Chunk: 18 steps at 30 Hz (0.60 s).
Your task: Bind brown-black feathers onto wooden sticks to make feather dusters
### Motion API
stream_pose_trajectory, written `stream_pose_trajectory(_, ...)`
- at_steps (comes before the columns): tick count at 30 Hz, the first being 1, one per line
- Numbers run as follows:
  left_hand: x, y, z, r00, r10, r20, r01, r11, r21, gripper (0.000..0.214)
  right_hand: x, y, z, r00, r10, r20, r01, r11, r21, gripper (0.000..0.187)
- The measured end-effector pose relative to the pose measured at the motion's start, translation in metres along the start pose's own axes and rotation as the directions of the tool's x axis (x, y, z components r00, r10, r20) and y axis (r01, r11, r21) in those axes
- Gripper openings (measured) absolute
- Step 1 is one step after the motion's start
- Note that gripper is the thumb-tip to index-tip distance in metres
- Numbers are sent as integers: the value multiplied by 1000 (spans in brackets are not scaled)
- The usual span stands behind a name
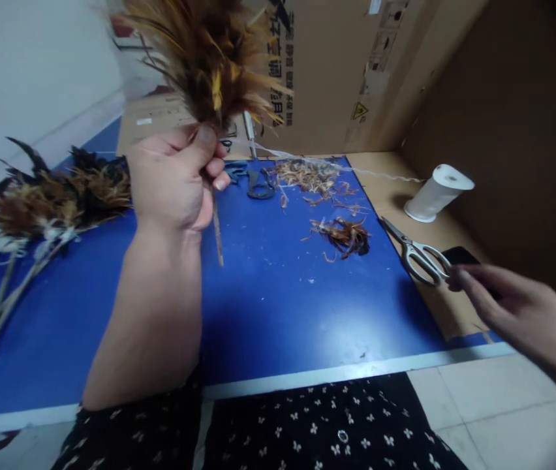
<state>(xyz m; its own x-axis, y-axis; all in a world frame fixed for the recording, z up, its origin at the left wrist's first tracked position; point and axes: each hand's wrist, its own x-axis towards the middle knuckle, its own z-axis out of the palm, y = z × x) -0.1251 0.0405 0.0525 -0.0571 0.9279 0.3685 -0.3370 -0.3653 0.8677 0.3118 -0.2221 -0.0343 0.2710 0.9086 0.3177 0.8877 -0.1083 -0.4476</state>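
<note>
Nearest the camera: a dark cloth with small white flowers (307, 424) is lying across the lap, just under the white front edge of the blue bench (268, 307).

Left hand (175, 179) is closing in a fist around the stem of a feather bundle (209, 59), holding it upright above the bench; the bare stick end (218, 235) is hanging out below the fist. Grip looks firm.

Right hand (508, 303) is reaching, fingers loosely extended and holding nothing, with the fingertips just touching or about to touch the handle loops of the scissors (417, 251). Contact itself is too blurred to confirm.

Judgement: the step in hand is picking up the scissors. Doing it well means sliding fingers into the loops, not pinching the blades, and keeping the bundle steady and high.

Taking the scissors as landmark: they are lying on the brown board at the bench's right border, blades pointing away. Just behind them a white spool (437, 192) is standing, its thread (380, 171) running left toward the bundle. Left of the scissors, loose feather scraps (344, 236) are lying on the blue surface; a larger scrap pile (310, 176) is sitting farther back. Far left, finished feather bundles (47, 202) are resting. Behind everything, cardboard boxes (337, 72) are walling the back.

Open room: the blue area left of the scissors, toward the front edge.
</note>
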Motion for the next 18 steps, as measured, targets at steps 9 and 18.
stream_pose_trajectory(9,-3,6,11,999,-31,-27,30,999,-18,41,-118,46,75,992,-118,33,123,942,-313,83)
stream_pose_trajectory(18,-7,-11,21,993,-121,2,121,990,-65,36,-41,-54,146,808,-491,324,538,840,-68,90)
